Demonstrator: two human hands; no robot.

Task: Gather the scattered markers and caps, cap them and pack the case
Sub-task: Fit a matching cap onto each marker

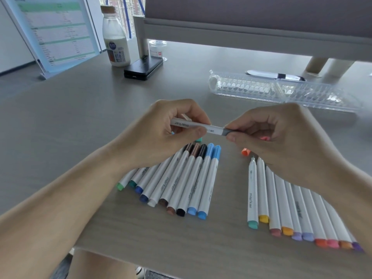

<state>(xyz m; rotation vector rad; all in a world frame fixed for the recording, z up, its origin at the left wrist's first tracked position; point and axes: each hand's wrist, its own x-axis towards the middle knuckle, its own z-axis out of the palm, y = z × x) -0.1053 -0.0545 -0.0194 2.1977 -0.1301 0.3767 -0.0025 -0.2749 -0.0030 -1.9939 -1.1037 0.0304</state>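
My left hand (pixel 173 129) grips a white marker (pixel 193 125) held level above the table. My right hand (pixel 281 133) pinches the grey cap (pixel 226 131) at that marker's right end. Under my left hand lies a row of capped markers (pixel 181 182) with brown, black and blue caps. A second row of markers (pixel 291 208), without front caps, lies at the right under my right wrist. Loose caps sit between them: an orange cap (pixel 245 152), a pink cap (pixel 264 138) and a green cap (pixel 198 139). The clear plastic case (pixel 281 91) lies open behind my hands.
At the back left stand a milk bottle (pixel 115 41), a black power bank (pixel 143 68) and a propped printed sheet (pixel 54 31). A monitor riser (pixel 241 35) spans the back, with a small clear jar (pixel 158 48) under it. The table's front edge runs near my forearms.
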